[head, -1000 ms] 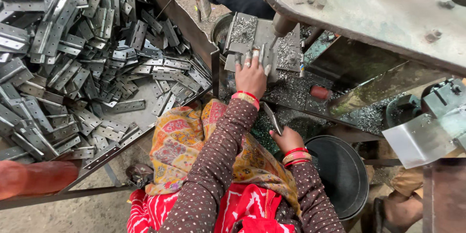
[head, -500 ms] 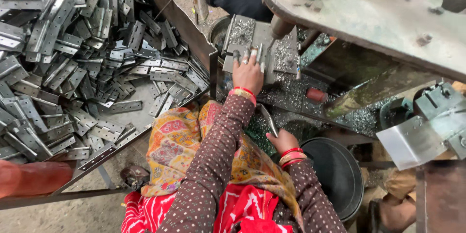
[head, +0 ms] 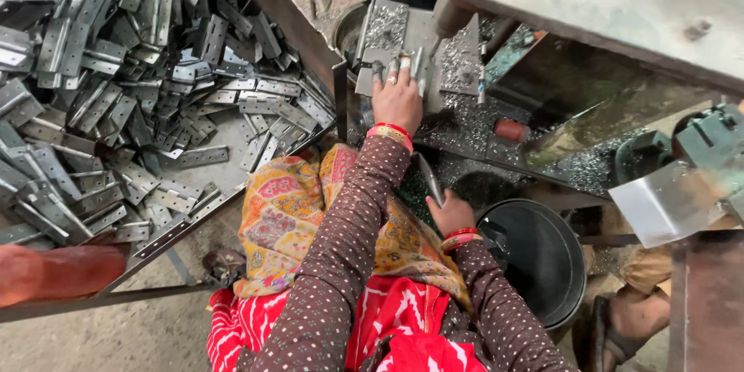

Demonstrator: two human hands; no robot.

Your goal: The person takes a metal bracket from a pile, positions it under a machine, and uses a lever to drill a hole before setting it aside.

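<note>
My left hand [head: 397, 93] reaches forward and presses a small grey metal strip [head: 404, 68] onto the bed [head: 457, 58] of a machine, fingers spread over it. My right hand [head: 449, 213] sits lower, near my lap, closed on a flat metal piece [head: 430, 178] that points up and away. Both wrists wear red and gold bangles over brown dotted sleeves. Metal filings cover the machine bed around my left hand.
A large heap of grey metal hinge plates [head: 116, 85] fills a tray at the left. A black bucket [head: 535, 260] stands at the lower right. A heavy machine plate [head: 589, 0] overhangs the top right. Another person's sandalled foot [head: 612, 325] is at the right.
My left hand stays on the machine bed with small finger shifts. My right hand has barely moved with its metal piece.
</note>
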